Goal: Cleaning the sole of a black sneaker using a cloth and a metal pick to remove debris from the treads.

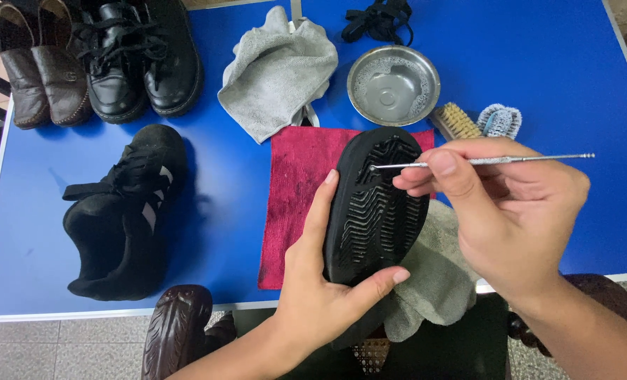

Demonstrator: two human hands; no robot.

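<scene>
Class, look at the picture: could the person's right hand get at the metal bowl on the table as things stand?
Probably yes. The metal bowl sits in the open just beyond the right hand, with nothing lying between them. But that hand is already holding a thin metal pick, so it would likely need to put that down first.

A black shoe (375, 207) is held sole-up by the left hand (320, 288), over a red cloth (296, 190). A thin metal pick (482, 161) is pinched in the right hand (510, 211), tip set against the tread. A steel bowl (393, 84) is parked just behind on the blue table (524, 63).
</scene>
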